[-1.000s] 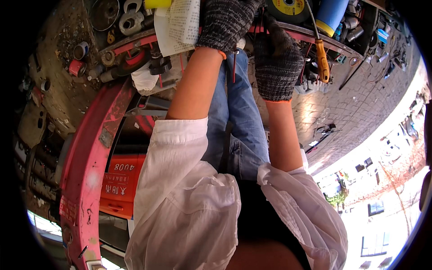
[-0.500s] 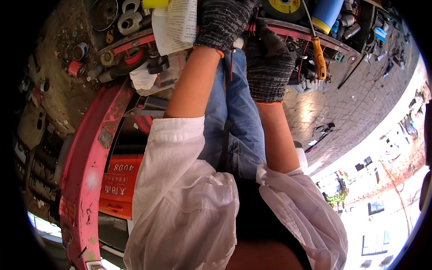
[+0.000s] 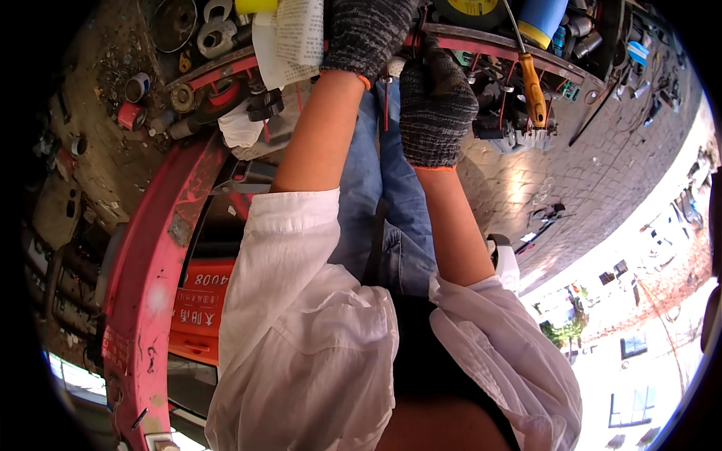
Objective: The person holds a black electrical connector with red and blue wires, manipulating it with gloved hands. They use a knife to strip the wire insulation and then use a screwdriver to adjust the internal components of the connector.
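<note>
My left hand (image 3: pixel 370 36), in a dark grey knitted glove with an orange cuff, reaches over the red-edged metal tray (image 3: pixel 496 49) at the top edge. Its fingertips are cut off, so their grip cannot be made out. My right hand (image 3: pixel 438 116), gloved alike, is closed just below the tray's front edge; whatever it may hold is hidden. Between the hands a small pale round piece (image 3: pixel 395 68) shows. A printed sheet of paper (image 3: pixel 292 46) hangs beside my left hand. To the right, a screwdriver (image 3: pixel 534 94) with an orange handle leans over the edge.
On the tray lie a yellow-and-black disc (image 3: pixel 475 9), a blue cylinder (image 3: pixel 543 21) and metal parts (image 3: pixel 218 34). A red-pink metal beam (image 3: pixel 147 263) runs along my left, beside an orange panel (image 3: pixel 197 308). Loose parts and cans (image 3: pixel 132 115) litter the ground.
My right hand has shifted left toward my left hand, staying closed. My left hand has moved slightly to the left.
</note>
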`<state>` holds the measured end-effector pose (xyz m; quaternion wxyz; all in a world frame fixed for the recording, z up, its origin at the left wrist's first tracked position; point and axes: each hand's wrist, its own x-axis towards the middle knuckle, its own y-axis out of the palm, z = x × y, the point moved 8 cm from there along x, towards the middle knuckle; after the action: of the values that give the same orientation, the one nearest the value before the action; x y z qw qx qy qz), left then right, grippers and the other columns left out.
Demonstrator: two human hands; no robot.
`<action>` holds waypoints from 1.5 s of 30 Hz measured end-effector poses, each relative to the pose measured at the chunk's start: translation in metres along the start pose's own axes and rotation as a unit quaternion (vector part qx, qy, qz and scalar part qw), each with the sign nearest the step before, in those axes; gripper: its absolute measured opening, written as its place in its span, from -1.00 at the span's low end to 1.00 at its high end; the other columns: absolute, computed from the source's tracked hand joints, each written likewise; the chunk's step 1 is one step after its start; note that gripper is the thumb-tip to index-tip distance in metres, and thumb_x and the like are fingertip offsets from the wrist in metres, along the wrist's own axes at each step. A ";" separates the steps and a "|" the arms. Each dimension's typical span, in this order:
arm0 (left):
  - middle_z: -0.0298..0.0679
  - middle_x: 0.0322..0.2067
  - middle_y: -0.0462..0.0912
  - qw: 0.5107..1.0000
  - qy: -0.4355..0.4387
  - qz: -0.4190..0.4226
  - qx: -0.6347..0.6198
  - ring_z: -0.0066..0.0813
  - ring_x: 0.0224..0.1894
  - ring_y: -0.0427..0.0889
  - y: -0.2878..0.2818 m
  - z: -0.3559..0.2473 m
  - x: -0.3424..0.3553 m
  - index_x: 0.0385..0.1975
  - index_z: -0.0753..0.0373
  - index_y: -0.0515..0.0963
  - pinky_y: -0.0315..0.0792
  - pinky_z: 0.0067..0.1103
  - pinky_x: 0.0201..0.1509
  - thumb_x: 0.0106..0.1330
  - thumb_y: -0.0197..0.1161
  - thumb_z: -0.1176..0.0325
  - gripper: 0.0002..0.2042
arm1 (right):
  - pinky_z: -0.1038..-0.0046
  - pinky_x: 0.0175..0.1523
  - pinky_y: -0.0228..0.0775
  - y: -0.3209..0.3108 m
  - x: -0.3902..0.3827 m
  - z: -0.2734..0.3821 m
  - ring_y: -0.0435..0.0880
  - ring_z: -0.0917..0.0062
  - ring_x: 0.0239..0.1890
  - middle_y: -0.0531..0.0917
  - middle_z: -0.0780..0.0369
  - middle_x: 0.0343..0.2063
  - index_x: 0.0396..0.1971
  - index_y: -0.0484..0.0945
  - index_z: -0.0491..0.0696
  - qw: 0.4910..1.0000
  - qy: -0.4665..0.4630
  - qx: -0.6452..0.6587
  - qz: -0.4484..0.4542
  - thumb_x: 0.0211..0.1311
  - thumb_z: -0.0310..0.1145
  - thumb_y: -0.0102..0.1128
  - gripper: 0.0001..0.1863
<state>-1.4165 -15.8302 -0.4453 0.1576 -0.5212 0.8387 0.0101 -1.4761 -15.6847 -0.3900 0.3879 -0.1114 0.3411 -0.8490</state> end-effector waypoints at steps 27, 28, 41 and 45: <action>-0.11 0.08 0.58 0.996 0.023 0.071 -0.053 -0.32 0.10 0.58 0.006 -0.002 0.006 0.25 0.27 0.38 0.51 -0.46 0.16 0.15 0.35 0.66 -0.40 | 0.41 0.05 0.54 -0.003 0.024 0.000 0.75 0.33 -0.04 0.73 0.04 -0.10 0.09 0.62 -0.10 0.992 0.003 -0.060 0.114 0.24 -0.49 0.26 -0.61; -0.10 0.10 0.55 0.993 -0.006 0.086 -0.074 -0.29 0.13 0.56 0.009 0.003 0.007 0.26 0.26 0.37 0.49 -0.44 0.19 0.14 0.35 0.65 -0.39 | 0.41 0.05 0.54 -0.004 0.025 0.002 0.75 0.32 -0.05 0.73 0.03 -0.11 0.09 0.62 -0.10 0.992 -0.006 -0.061 0.111 0.24 -0.48 0.26 -0.61; -0.07 0.14 0.50 0.998 0.025 0.049 0.017 -0.25 0.18 0.52 0.011 -0.004 0.003 0.23 0.24 0.37 0.46 -0.45 0.23 0.13 0.30 0.71 -0.40 | 0.40 0.04 0.55 -0.008 0.026 0.004 0.76 0.32 -0.07 0.74 0.04 -0.11 0.04 0.65 -0.12 0.996 -0.010 0.006 0.093 0.23 -0.47 0.28 -0.64; -0.12 0.06 0.57 0.998 0.004 0.047 -0.029 -0.36 0.06 0.59 0.013 0.002 0.003 0.23 0.24 0.37 0.53 -0.52 0.10 0.15 0.25 0.75 -0.41 | 0.42 0.04 0.55 -0.007 0.024 -0.002 0.76 0.35 -0.08 0.75 0.06 -0.12 0.04 0.65 -0.12 0.994 0.015 -0.007 0.107 0.23 -0.48 0.28 -0.65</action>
<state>-1.4289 -15.8270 -0.4496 0.1386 -0.4854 0.8623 0.0396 -1.4973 -15.6979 -0.3890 0.4703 -0.0642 0.3631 -0.8017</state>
